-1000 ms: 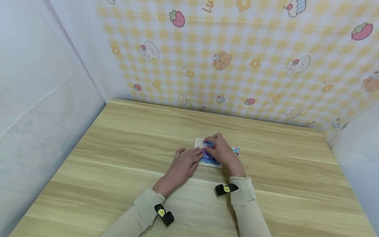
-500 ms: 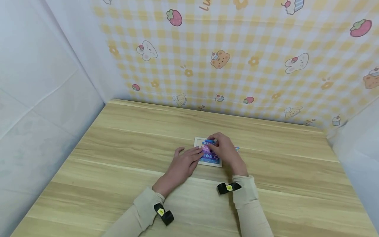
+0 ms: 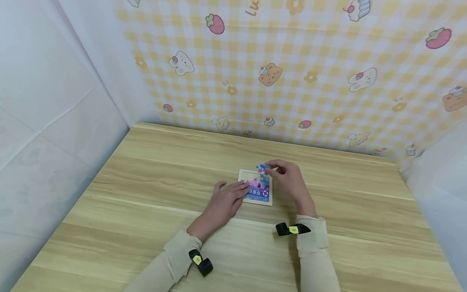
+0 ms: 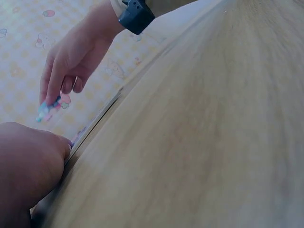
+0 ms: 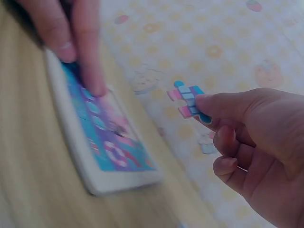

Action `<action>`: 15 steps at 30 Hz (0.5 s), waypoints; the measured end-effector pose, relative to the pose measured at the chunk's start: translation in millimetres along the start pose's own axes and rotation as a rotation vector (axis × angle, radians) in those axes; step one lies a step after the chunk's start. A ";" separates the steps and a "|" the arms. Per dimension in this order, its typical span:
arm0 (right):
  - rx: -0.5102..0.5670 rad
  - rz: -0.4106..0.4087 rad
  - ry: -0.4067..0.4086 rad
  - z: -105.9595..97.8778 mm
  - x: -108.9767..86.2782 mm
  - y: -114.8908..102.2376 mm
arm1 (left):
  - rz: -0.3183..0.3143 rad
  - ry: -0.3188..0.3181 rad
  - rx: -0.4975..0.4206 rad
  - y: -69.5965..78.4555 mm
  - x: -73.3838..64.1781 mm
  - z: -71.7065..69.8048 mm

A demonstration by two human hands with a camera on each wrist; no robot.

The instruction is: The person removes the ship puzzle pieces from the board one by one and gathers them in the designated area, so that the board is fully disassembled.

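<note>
A small square jigsaw puzzle in a pale tray frame (image 3: 260, 203) lies on the table, its printed pieces pink, purple and blue. My left hand (image 3: 225, 202) rests on its left side with fingers extended, hiding some pieces. Bare backing shows in the upper part of the puzzle. My right hand (image 3: 292, 180) pinches a jigsaw piece (image 5: 189, 99) between thumb and index finger, above the frame's upper right corner. In the right wrist view the piece is blue, white and pink with knobs, held up off the puzzle, while the other fingers curl loosely below.
The wood-grain table (image 3: 153, 174) extends around the puzzle on all sides. Behind it hangs a yellow checked cloth (image 3: 248, 97) with cartoon prints. A white wall covering (image 3: 54, 134) stands at the left. Black straps circle both sleeves.
My right hand has lifted the jigsaw piece off the puzzle and moved right, uncovering more of the picture. The left hand has stayed in place. The loose piece right of the frame is now hidden.
</note>
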State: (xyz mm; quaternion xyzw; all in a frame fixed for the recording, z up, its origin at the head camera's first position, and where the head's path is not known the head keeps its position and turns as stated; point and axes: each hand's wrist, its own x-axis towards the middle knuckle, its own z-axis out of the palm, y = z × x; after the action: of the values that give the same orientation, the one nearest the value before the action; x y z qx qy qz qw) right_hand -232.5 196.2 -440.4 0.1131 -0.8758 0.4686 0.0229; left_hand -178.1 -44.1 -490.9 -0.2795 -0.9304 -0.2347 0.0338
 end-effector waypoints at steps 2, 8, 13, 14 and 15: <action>0.029 -0.025 0.037 -15.3 -4.7 5.0 | 0.003 0.003 0.003 0.6 0.6 1.2; 0.013 -0.013 0.168 -72.5 -34.5 34.7 | -0.006 0.009 0.045 2.3 1.0 4.7; -0.020 0.176 0.163 -104.6 -61.0 54.1 | -0.016 -0.041 0.146 5.2 3.9 6.2; -0.015 0.210 0.144 -107.8 -64.0 57.1 | -0.020 -0.050 0.156 5.8 4.5 6.3; -0.012 0.235 0.125 -110.0 -66.2 59.5 | -0.023 -0.052 0.158 6.3 5.0 6.0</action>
State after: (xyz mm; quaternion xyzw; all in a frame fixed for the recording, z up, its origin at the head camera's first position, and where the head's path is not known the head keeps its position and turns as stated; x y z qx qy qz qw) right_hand -188.5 330.6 -437.1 -0.0199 -0.8827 0.4689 0.0231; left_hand -178.5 -34.2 -492.6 -0.2714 -0.9497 -0.1536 0.0291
